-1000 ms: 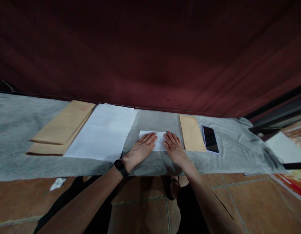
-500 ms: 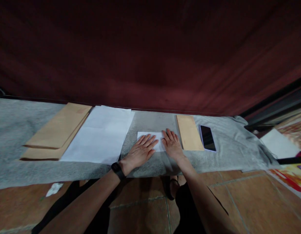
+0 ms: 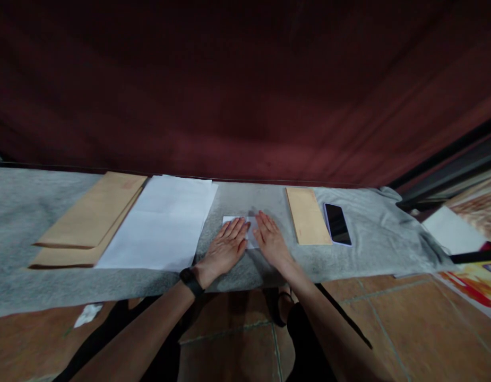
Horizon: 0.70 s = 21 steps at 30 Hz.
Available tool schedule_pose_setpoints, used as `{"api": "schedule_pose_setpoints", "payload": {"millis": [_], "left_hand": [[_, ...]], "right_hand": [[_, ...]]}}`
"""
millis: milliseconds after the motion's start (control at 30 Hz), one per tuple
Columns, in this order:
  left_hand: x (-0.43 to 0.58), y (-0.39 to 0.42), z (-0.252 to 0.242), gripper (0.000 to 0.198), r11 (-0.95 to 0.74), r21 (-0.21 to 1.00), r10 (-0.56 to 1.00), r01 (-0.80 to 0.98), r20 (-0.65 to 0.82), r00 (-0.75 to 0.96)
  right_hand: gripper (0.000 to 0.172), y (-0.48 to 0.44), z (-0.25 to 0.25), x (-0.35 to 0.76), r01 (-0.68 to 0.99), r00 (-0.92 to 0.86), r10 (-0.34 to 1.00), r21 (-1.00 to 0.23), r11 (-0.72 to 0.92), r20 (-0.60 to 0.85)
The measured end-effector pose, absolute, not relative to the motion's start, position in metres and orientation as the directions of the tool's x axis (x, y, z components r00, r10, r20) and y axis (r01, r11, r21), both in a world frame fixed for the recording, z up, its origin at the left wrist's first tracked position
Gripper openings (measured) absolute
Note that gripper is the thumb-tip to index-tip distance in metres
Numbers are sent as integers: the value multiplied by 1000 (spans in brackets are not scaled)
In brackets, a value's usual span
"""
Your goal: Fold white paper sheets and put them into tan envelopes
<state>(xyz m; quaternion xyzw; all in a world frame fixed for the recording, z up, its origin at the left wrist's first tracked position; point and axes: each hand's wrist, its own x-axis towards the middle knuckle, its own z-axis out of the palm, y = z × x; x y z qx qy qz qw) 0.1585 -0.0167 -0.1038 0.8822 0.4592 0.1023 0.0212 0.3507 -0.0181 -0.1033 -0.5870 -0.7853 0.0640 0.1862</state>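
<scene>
A small folded piece of white paper [image 3: 252,240] lies on the grey cloth, mostly covered by my hands. My left hand [image 3: 228,244] rests flat on its left part, fingers stretched out. At the paper's right side is my right hand [image 3: 271,239], also flat with extended fingers; whether it presses the paper or the cloth beside it I cannot tell. Larger white sheets [image 3: 157,223] lie to the left of my left hand. Right of my right hand sits a stack of small tan envelopes [image 3: 308,216].
Large brown envelopes [image 3: 89,212] overlap at the left of the grey cloth [image 3: 245,199]. A phone [image 3: 337,224] lies beside the small envelopes. Behind the narrow surface hangs a dark red cloth [image 3: 245,106]. A crumpled tissue [image 3: 88,314] is on the tiled floor [image 3: 225,353].
My right hand has moved left, closer to my left hand, with its fingers nearer together. The paper now shows narrower between the hands. My left hand has barely moved.
</scene>
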Motion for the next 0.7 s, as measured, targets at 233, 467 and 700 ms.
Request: {"api": "schedule_pose_setpoints", "payload": {"millis": [233,467,700], "left_hand": [[158,-16,-109,56,-564,122,822,817,178,541],[157,-13,-107,56,-508,121,857,853,169,486],[153,-11,-107,59,-400,122,911,908,165,378]], "right_hand": [[58,-36,-112,331,883,-342,913,-255,393,221],[57,-31,-113,344,928,-279,936,-189,320,214],[61,-26,-114,359,952,-224,963,-176,250,152]]}}
